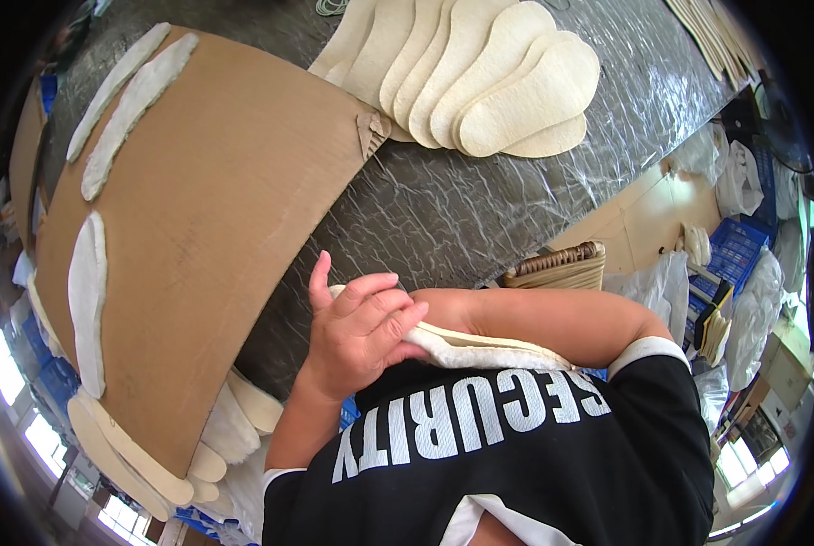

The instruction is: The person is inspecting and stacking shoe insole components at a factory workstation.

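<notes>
From the head view, the left hand [360, 335] lies curled over a small stack of cream insoles [480, 348] pressed against the person's chest, its fingers bent down onto the top piece and the thumb sticking up; the grip is a loose, half-closed clasp on the stack's near end. The right hand is hidden: the right forearm [552, 318] crosses under the stack from the right, and its grip cannot be told, though the stack rests along that arm. The stack runs from under the left fingers toward the right sleeve, just above the black shirt [516, 455] with white lettering.

Up and to the left of the left hand, a large brown cardboard sheet [216, 227] lies on the dark, plastic-covered bench [443, 209]. 2 long white strips [130, 109] sit along its far edge and 1 white piece [87, 300] on its left edge. More cream insole pieces [152, 473] poke out from beneath the sheet, below and left of the hand. Well above the hand, a fanned pile of cream insoles [507, 82] rests on the bench. Just right of the hand, beyond the forearm, stands a wicker basket [562, 267].
</notes>
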Available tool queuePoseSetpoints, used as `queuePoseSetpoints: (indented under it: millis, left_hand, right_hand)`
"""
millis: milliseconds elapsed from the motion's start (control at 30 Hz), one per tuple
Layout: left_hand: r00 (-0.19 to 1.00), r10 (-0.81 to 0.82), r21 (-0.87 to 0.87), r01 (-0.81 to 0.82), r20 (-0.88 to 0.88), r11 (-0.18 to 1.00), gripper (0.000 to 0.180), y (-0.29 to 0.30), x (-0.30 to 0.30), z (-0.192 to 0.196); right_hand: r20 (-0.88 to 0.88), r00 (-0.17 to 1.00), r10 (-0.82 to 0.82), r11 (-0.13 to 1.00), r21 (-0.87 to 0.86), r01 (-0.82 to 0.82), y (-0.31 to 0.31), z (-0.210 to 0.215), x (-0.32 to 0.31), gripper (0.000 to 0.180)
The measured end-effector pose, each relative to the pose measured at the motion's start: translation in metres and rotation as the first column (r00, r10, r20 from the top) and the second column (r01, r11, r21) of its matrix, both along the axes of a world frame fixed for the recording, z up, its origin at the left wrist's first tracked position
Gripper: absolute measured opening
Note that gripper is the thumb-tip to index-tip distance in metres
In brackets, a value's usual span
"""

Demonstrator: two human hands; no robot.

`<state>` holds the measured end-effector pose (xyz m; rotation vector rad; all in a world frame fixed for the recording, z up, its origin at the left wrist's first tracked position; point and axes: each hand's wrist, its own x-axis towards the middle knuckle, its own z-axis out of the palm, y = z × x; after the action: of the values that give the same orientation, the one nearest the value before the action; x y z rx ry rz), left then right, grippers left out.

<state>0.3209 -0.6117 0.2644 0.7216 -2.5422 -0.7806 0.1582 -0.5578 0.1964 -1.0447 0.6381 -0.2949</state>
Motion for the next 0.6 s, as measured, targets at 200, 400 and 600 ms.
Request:
queuePoseSetpoints:
  millis: [200,400,600]
  left_hand:
    - [0.99,-0.081,0.176,0.06,0.112,0.982,0.03,0.001,0.013,-0.009]
    - [0.99,0.046,0.208,-0.074,0.136,0.975,0.033,0.002,0.026,-0.024]
    - [0.973,0.056,0.157,-0.093,0.223,0.983,0.04,0.005,0.017,-0.023]
  right_hand:
    - [-0.086,0.994,-0.072,0.977,0.193,0.087,-0.024,0.013,-0.036,0.04]
    - [-0.515,0.857,-0.012,0.883,-0.408,-0.233,-0.027,0.047,-0.074,0.056]
    - [-0.595,0.764,-0.251,0.781,-0.591,-0.204,-0.013,0.034,-0.038,0.025]
